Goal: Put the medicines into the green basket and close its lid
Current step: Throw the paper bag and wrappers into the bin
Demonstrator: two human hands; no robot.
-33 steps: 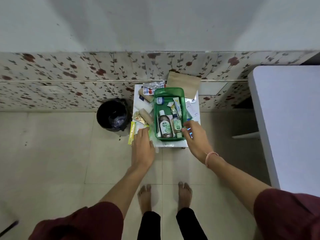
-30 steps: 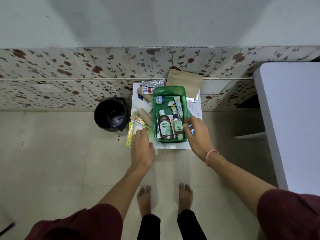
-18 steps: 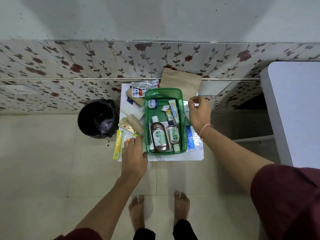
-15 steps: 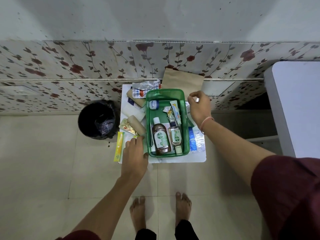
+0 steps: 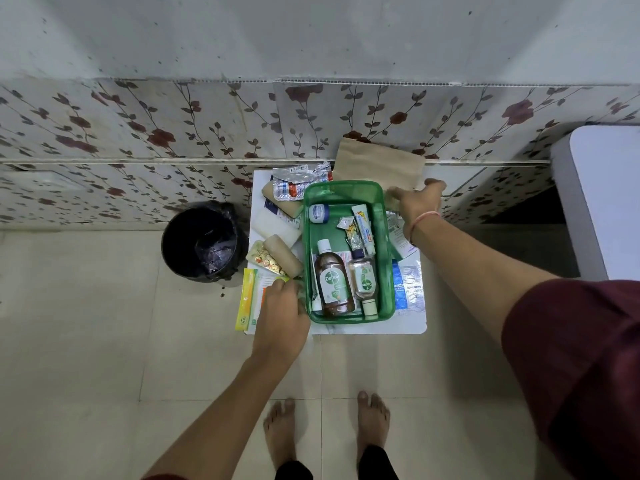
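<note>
The green basket point(image 5: 341, 189) stands open on a small white stool point(image 5: 374, 329). Inside lie two Dettol bottles point(image 5: 333, 282), a tube point(image 5: 363, 230), a small jar point(image 5: 318, 213) and sachets. Loose medicines surround it: blister packs point(image 5: 298, 183) at the far left, a beige roll point(image 5: 282, 254), a yellow sachet point(image 5: 246, 299) and blue-white strips point(image 5: 410, 285) on the right. My left hand point(image 5: 282, 311) rests by the basket's near left corner, fingertips on a yellow-green packet. My right hand point(image 5: 417, 202) is at the far right corner, fingers spread against the lower edge of a brown paper bag point(image 5: 377, 162). I cannot make out a lid.
A black bin point(image 5: 202, 242) stands on the floor left of the stool. A white table point(image 5: 602, 199) fills the right edge. A flower-patterned wall runs close behind the stool. My bare feet point(image 5: 280, 427) are on the tiled floor in front.
My right hand moved from the basket's near right corner up to its far right corner by the paper bag. My left hand stayed at the near left.
</note>
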